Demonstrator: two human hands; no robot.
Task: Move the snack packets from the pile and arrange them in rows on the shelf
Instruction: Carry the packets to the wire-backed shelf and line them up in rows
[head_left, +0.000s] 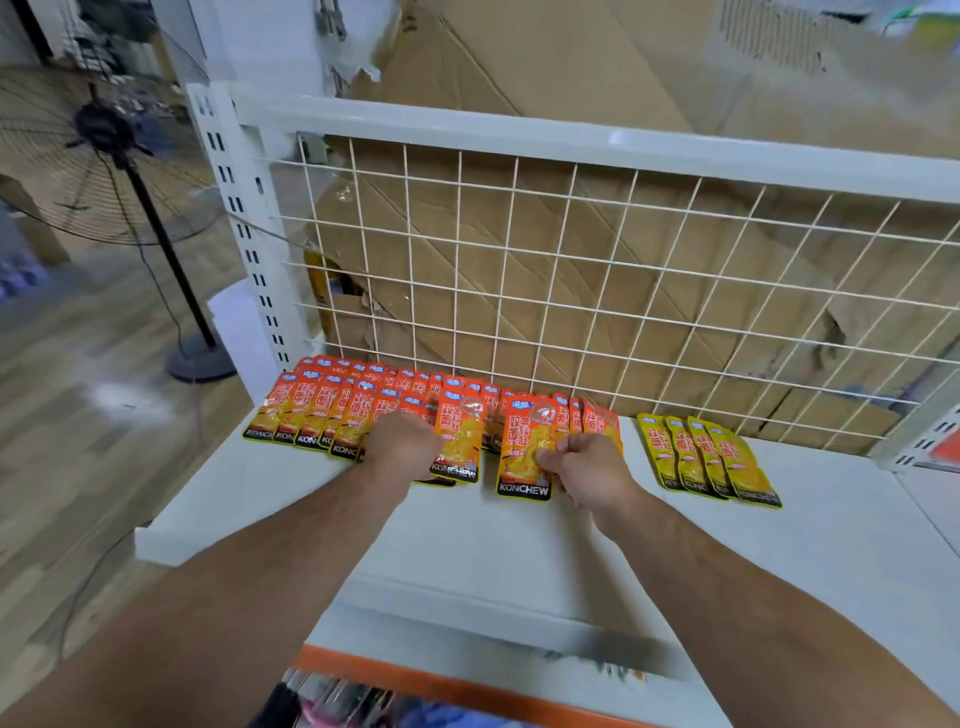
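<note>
Several orange snack packets (311, 410) lie in overlapping rows along the back of the white shelf (322, 499), against the wire grid. My left hand (400, 441) rests on the row and holds an orange packet (460, 441) by its left edge. My right hand (584, 467) pinches another orange packet (524, 457) at its right side, with its lower end on the shelf. To the right lies a short row of yellow packets (711, 460), apart from both hands.
A white wire grid (571, 291) backs the shelf, with cardboard (597, 78) behind it. A white slotted upright (234, 218) stands at the left corner. A black pedestal fan (119, 156) stands on the wooden floor to the left. An orange-edged lower shelf (467, 691) shows below.
</note>
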